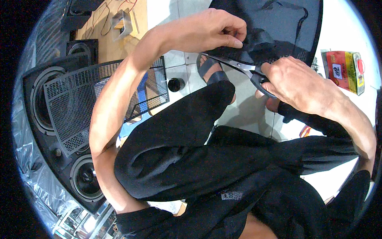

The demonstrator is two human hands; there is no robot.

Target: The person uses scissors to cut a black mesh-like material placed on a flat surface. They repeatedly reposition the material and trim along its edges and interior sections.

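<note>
My right hand [294, 81] grips a pair of scissors [241, 66] with dark handles. Its metal blades point left, below my left hand and along the near edge of a black panel with fabric-like material [274, 30]. The fingers of my left hand [227, 31] are curled, thumb against forefinger, over the panel's left side. Whatever they pinch is too hard to make out. A dark strip [301, 18] lies loosely across the panel's far part.
To the left lies a black speaker cabinet [59, 148] with round drivers, a perforated metal grille [71, 101] leaning on it. A small black cup [175, 84] stands on the tiled floor. A red and yellow can [341, 71] is at right, a clear tub [121, 24] on a wooden board.
</note>
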